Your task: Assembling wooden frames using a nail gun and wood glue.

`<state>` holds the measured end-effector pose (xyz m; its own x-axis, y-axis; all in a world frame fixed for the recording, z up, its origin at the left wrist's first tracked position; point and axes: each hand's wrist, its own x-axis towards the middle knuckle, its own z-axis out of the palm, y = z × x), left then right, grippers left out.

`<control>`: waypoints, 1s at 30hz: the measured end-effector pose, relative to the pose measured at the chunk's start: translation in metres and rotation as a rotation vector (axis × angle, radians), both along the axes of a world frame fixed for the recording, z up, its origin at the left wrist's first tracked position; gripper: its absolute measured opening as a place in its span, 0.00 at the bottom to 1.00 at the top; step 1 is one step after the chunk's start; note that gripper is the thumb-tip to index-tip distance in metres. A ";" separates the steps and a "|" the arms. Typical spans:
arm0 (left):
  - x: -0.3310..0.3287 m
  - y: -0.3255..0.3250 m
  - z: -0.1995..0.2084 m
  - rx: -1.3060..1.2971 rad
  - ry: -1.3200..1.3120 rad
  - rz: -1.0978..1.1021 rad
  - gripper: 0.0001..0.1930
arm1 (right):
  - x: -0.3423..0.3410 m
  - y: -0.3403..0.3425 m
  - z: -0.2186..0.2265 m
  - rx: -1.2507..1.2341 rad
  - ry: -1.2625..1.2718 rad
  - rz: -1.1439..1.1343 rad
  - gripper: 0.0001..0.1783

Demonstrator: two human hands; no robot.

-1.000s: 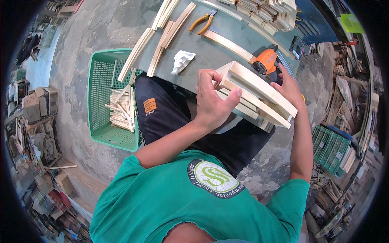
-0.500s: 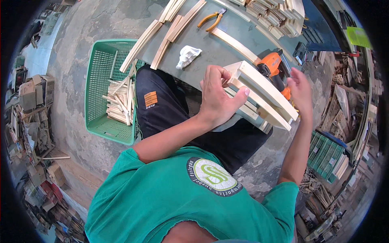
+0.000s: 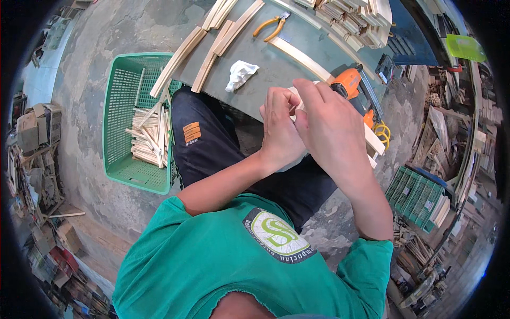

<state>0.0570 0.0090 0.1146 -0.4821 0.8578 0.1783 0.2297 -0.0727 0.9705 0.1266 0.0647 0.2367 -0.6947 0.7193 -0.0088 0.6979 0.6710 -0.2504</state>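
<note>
A pale wooden frame of slightly curved slats [image 3: 373, 141] lies before me at the table's near edge, mostly covered by my hands. My left hand [image 3: 279, 119] is closed round its near-left end, thumb and fingers gripping the wood. Across the same end reaches my right hand [image 3: 336, 125], its fingers bent over the top and meeting the left fingers. What the right fingertips press on is hidden behind the hand. Just beyond the right hand rests an orange nail gun [image 3: 346, 83] with a yellow coiled air hose [image 3: 382, 135] beside the frame.
On the grey table [image 3: 223, 103] lie yellow-handled pliers [image 3: 269, 27], a crumpled white bag [image 3: 241, 75], a curved slat [image 3: 300, 58] and paired wooden strips [image 3: 178, 61]. More wood is stacked [image 3: 353, 21] at the back. A green crate [image 3: 109, 130] of sticks stands left.
My right hand has moved left from beside the nail gun onto the end of the wooden frame, covering most of it. My left hand keeps its grip. The whole view has shifted slightly.
</note>
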 end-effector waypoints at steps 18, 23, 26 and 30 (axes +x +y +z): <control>-0.005 -0.003 0.003 -0.067 -0.001 -0.096 0.26 | 0.190 0.129 -0.131 -0.130 -0.195 -0.222 0.44; -0.007 -0.004 0.002 -0.070 -0.051 -0.136 0.27 | 0.197 0.118 -0.144 -0.298 -0.232 -0.305 0.46; -0.008 -0.003 0.001 -0.064 -0.080 -0.154 0.27 | 0.200 0.123 -0.121 -0.222 -0.300 -0.331 0.48; -0.008 -0.002 -0.001 -0.044 -0.095 -0.154 0.26 | 0.230 0.111 -0.053 -0.219 -0.200 -0.494 0.38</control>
<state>0.0491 0.0067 0.1141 -0.3571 0.9288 0.0987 0.1261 -0.0567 0.9904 0.3566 0.1760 0.1835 -0.2467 0.9245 -0.2907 0.9633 0.2012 -0.1779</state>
